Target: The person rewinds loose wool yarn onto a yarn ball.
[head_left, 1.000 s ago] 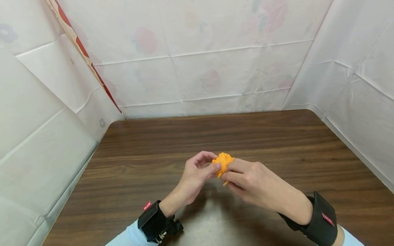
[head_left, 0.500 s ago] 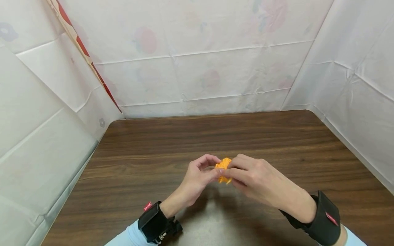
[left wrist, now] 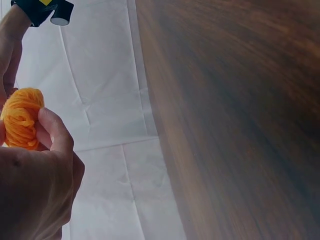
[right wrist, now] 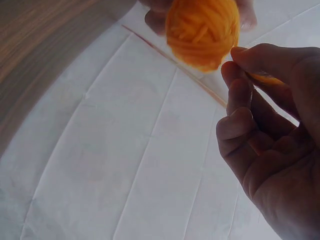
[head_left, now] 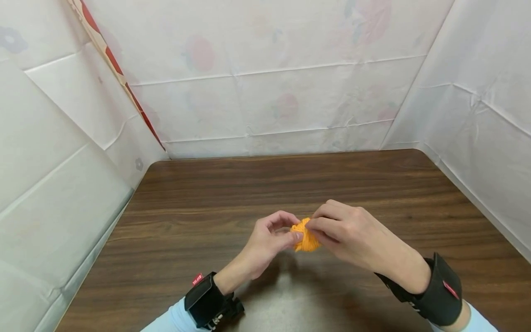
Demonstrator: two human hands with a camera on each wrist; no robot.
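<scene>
A small ball of orange yarn (head_left: 306,239) is held just above the dark wooden table (head_left: 207,193), near its middle. My left hand (head_left: 291,232) pinches the ball from the left between thumb and curled fingers. In the left wrist view the ball (left wrist: 21,118) sits against those fingers (left wrist: 54,134). My right hand (head_left: 314,226) lies over the ball's top right, with its fingers curled. In the right wrist view the right fingertips (right wrist: 239,75) pinch a strand of yarn (right wrist: 264,78) that runs from the ball (right wrist: 202,30).
White plastic sheeting (head_left: 265,83) walls in the table at the back, the left and the right. A red-edged strip (head_left: 120,78) runs down the back left corner. Black wrist bands (head_left: 433,295) sit on both forearms.
Both hands have dropped a little toward the table with the ball. The right hand has moved from the ball's lower right up over its top.
</scene>
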